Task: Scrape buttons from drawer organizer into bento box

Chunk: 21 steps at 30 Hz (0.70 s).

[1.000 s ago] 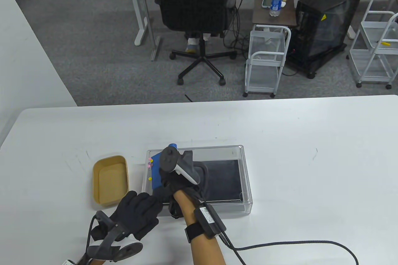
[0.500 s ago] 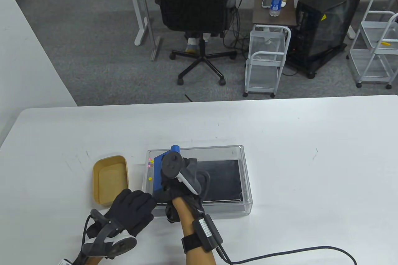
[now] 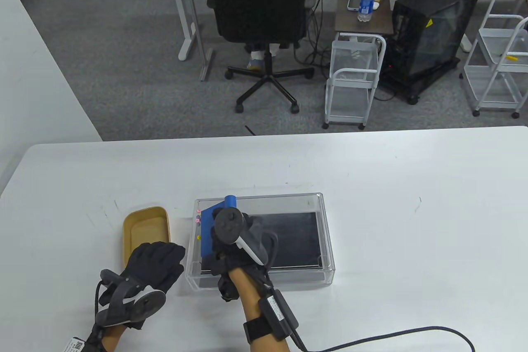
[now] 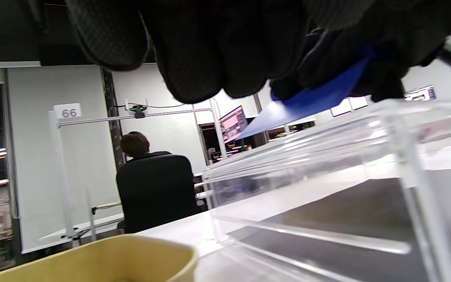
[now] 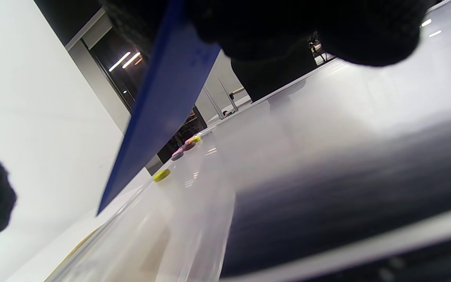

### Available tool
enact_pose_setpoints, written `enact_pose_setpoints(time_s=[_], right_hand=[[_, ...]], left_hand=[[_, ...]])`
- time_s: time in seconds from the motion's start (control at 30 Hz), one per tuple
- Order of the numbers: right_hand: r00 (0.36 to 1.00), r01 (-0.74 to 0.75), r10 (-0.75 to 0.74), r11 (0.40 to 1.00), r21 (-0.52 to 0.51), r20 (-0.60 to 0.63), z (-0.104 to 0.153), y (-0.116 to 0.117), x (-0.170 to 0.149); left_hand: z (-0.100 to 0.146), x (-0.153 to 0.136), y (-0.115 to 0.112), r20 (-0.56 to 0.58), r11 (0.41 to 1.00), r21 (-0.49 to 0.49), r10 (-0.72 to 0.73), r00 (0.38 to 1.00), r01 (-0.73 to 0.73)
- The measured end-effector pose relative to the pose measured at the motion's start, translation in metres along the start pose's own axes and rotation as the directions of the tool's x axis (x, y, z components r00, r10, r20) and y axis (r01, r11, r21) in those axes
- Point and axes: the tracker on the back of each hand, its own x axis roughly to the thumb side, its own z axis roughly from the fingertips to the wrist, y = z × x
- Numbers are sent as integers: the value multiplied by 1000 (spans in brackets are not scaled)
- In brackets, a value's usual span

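A clear acrylic drawer organizer (image 3: 326,236) with a dark floor lies mid-table. A few small pink and yellow buttons (image 3: 198,219) sit at its left end; they also show in the right wrist view (image 5: 162,175). My right hand (image 3: 214,244) grips a blue scraper (image 3: 207,230) inside the organizer, its blade tilted just right of the buttons (image 5: 163,109). A tan bento box (image 3: 142,224) stands left of the organizer. My left hand (image 3: 159,259) hovers over the box's near right corner and holds nothing, fingers hanging together (image 4: 210,58).
The white table (image 3: 412,187) reaches far to the right and back. A black cable (image 3: 392,333) trails from my right wrist along the front edge. An office chair, carts and a computer tower stand on the floor beyond the table.
My left hand has drawn back left from the organizer's near left corner to the bento box. That corner of the organizer has shifted left. The scraper stays near the buttons.
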Motion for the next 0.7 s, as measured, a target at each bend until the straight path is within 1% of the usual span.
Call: enact_pose_setpoints(time_s=[0.17, 0.33, 0.4, 0.43, 0.47, 0.57, 0.63, 0.7], right_hand=[[1000, 12, -12, 1000, -19, 11, 4, -2, 5], [1000, 17, -16, 999, -34, 19, 6, -5, 7], [1000, 26, -26, 999, -40, 14, 7, -6, 6], [999, 32, -31, 999, -44, 15, 7, -7, 6], [999, 35, -35, 998, -47, 16, 7, -8, 6], [999, 39, -38, 998, -55, 16, 8, -10, 5], [999, 41, -40, 998, -52, 11, 8, -9, 4], [999, 43, -42, 998, -50, 6, 7, -9, 2]], left_hand=[[1, -19, -7, -89, 1000, -30, -9, 996, 6], [0, -37, -21, -225, 993, -109, -67, 972, 43], [-1, -47, -28, -304, 981, -186, -116, 946, 61], [-1, -52, -34, -341, 967, -251, -135, 930, 49], [0, -57, -40, -372, 953, -301, -141, 917, 25], [5, -70, -56, -465, 916, -399, -153, 872, -52], [8, -78, -63, -526, 904, -421, -169, 834, -82], [11, -85, -70, -581, 879, -457, -181, 794, -134]])
